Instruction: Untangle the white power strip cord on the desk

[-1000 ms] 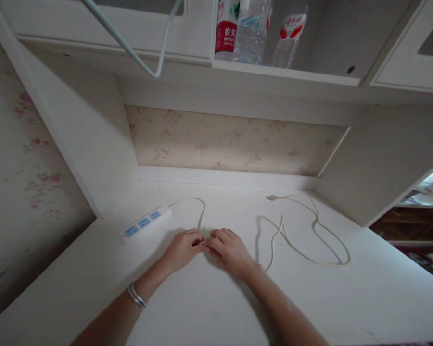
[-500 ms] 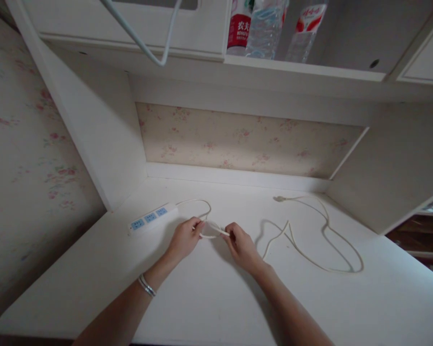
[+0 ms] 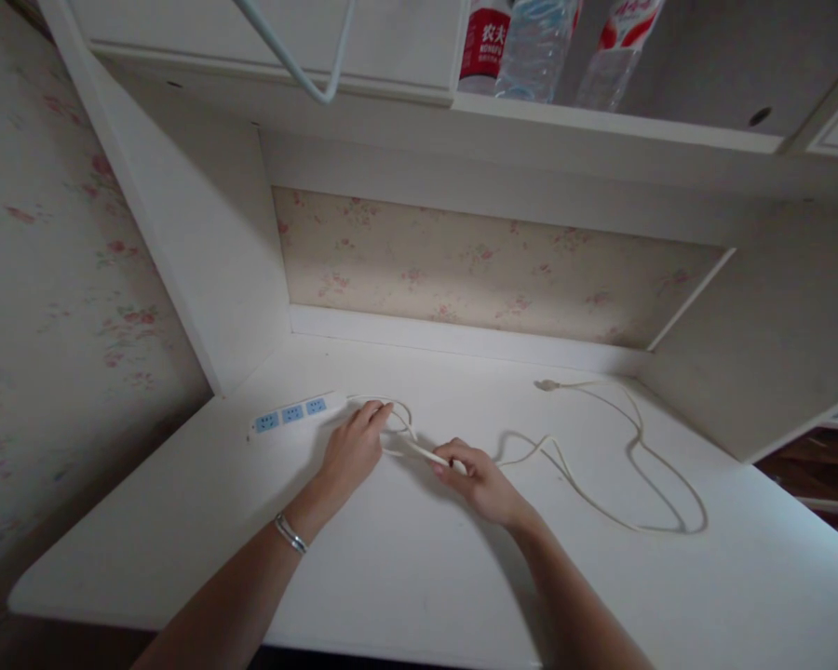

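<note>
A white power strip (image 3: 291,414) with blue socket faces lies on the desk, to the left of my hands. Its cream power cord (image 3: 539,441) forms a small loop between the hands and trails off to the right, ending in a plug (image 3: 547,385). My left hand (image 3: 353,442) is closed over the left side of the loop, low over the desk; its thumb is hidden. The right hand (image 3: 476,479) pinches the cord between thumb and fingers at the loop's right side.
The white desk (image 3: 391,577) has a side panel at each end and a wallpapered back. On the shelf above stand several plastic bottles (image 3: 537,51). A pale bent rod or cable (image 3: 293,65) hangs in front of the upper cabinet.
The loop has come down closer to the desk. My left hand has shifted its hold and turned more palm-down. The right hand still grips the cord, slightly lower. The view has shifted a little.
</note>
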Available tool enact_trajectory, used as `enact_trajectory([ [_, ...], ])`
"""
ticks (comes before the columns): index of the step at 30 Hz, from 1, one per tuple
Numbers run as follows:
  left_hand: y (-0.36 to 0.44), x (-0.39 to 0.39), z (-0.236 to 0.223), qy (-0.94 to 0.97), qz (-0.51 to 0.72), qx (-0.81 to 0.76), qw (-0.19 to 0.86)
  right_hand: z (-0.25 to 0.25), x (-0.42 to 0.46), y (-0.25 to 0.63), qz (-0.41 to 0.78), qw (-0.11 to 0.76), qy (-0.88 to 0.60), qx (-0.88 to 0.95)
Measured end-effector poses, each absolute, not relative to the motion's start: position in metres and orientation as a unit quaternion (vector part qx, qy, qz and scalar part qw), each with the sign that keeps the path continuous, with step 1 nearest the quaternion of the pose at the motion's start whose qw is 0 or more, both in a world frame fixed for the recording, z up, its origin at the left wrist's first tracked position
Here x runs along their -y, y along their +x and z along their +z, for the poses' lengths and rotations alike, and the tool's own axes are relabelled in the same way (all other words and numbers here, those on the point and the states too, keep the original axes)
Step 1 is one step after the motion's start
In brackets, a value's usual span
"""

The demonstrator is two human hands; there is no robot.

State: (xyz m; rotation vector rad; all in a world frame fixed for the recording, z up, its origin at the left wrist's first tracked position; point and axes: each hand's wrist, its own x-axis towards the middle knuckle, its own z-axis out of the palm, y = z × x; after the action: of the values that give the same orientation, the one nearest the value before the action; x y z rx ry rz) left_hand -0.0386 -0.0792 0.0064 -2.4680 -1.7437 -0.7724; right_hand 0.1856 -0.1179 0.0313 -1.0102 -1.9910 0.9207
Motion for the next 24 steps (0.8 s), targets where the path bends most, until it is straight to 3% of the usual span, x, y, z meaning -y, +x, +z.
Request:
enact_trajectory([
  [4,-0.045,0.076,0.008,-0.790,-0.254,0.558,0.015,0.032,0.117,0.195,0.476,0.389,-0.337,0.713],
  [10,-0.043,0.076,0.006,-0.786,-0.273,0.552,-0.050,0.026,0.117,0.191,0.547,0.328,-0.385,0.666],
  [16,-0.038,0.079,0.005,-0.792,-0.319,0.500,-0.145,0.026,0.116,0.188,0.608,0.495,-0.343,0.517],
  [24,-0.033,0.095,0.022,-0.827,-0.265,0.369,-0.331,0.024,0.114,0.186,0.603,0.545,-0.352,0.464],
])
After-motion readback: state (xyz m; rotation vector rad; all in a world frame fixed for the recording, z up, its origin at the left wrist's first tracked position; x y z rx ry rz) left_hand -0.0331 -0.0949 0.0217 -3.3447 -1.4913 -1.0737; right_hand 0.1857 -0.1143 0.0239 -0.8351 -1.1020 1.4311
